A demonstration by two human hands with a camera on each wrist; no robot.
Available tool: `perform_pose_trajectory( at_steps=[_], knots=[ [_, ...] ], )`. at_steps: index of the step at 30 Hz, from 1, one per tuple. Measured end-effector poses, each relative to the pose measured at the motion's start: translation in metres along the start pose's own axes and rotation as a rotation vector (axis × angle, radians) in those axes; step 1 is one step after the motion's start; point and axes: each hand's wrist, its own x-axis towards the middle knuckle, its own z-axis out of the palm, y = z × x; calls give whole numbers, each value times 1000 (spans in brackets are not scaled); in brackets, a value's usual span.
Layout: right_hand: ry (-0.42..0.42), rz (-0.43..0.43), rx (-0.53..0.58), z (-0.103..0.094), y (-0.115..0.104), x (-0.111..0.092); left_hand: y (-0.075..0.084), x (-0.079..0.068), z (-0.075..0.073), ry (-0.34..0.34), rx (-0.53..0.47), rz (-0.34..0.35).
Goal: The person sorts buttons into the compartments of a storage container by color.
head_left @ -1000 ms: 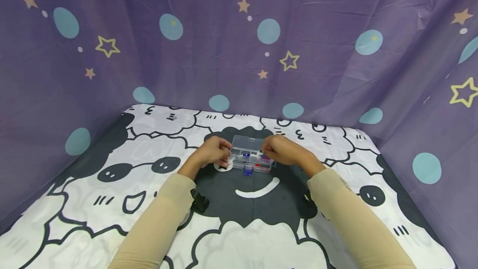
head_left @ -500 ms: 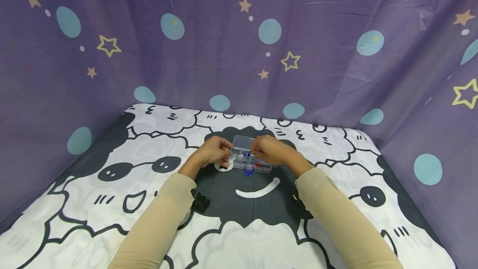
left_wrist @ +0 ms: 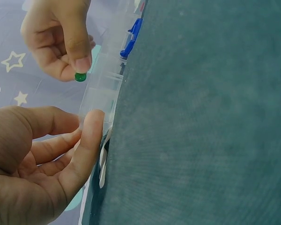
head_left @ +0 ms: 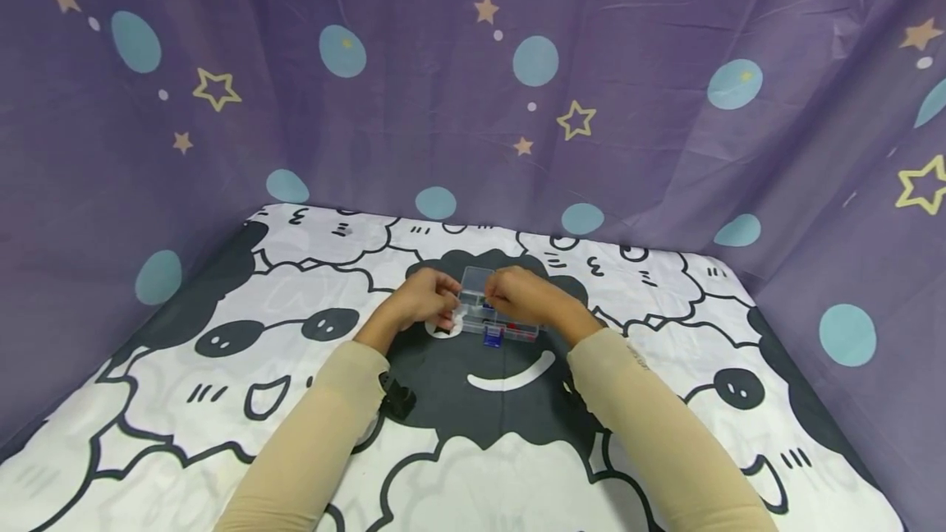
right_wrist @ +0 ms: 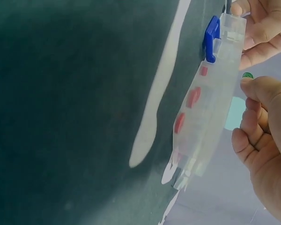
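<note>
A clear plastic compartment box (head_left: 523, 333) lies on the dark patch of the cloth, its lid (head_left: 475, 278) raised at the back. At the front hangs a blue latch (right_wrist: 211, 40). My left hand (head_left: 424, 302) holds the left end of the box, thumb and fingers at its corner in the left wrist view. Over the left compartments, my right hand (head_left: 528, 295) pinches a small round green bead (left_wrist: 80, 76) between thumb and finger. Red pieces (right_wrist: 193, 97) show through the front wall toward the right. My right hand hides part of the lid and the middle compartments.
A cloth with cartoon sheep (head_left: 296, 384) covers the table. Behind it and at both sides hangs a purple curtain (head_left: 443, 130) with stars and dots. A white printed curve (head_left: 510, 376) lies in front of the box.
My right hand has moved left across the box, from its right compartments to the left ones. My left hand has stayed at the box's left end.
</note>
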Motion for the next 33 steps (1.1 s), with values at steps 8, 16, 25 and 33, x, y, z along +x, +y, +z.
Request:
perform_pose_trajectory(
  at_steps=[8, 16, 25, 33],
  knots=[
    [-22, 20, -3, 3, -2, 10, 1, 0, 0, 1, -2, -12],
    [-39, 48, 2, 4, -5, 16, 3, -2, -1, 0, 10, -9],
    [-58, 105, 20, 7, -6, 18, 1, 0, 0, -7, -5, -6],
    [-25, 74, 32, 2, -6, 14, 1, -1, -1, -2, 1, -1]
  ],
)
